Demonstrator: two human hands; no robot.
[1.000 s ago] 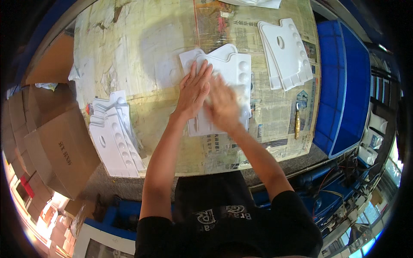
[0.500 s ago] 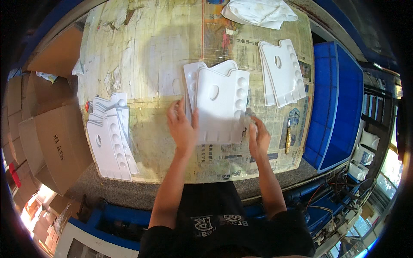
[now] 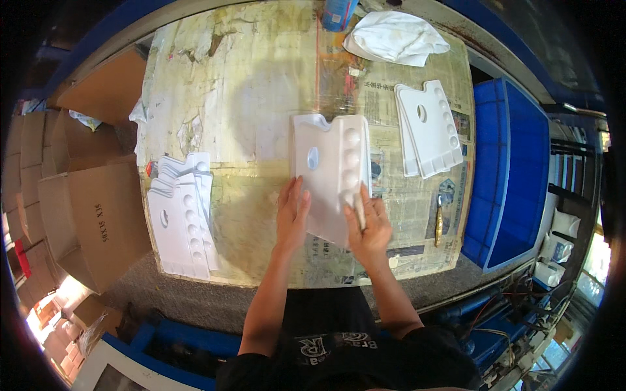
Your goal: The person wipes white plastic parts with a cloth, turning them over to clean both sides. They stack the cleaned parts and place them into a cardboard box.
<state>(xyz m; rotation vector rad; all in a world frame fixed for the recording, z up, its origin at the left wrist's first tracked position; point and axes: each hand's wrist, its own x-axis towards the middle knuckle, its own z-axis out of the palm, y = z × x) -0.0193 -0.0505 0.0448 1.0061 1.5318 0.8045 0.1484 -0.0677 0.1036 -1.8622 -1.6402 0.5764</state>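
In the middle of the table, white plastic paint palettes [image 3: 324, 182] lie overlapped in a small stack, each with a thumb hole and a row of round wells. The top one looks tilted, its right side raised. My right hand [image 3: 370, 228] is closed on its lower right edge, the thumb over the front. Against the lower left edge rests my left hand [image 3: 291, 212], fingers stretched and thumb apart. More palettes [image 3: 176, 228] are fanned out at the table's left. A smaller pile of palettes [image 3: 430, 130] lies at the right.
A brass-coloured tool [image 3: 439, 225] lies near the table's right edge. At the far side are a white cloth [image 3: 396, 39] and a blue can [image 3: 338, 14]. A blue crate [image 3: 486, 176] stands to the right of the table, and an open cardboard box [image 3: 91, 221] to the left.
The middle palettes have gone from spread apart to nearly lined up. My right hand has moved left and closed on the edge. A blue can now shows at the far side as the view shifted.
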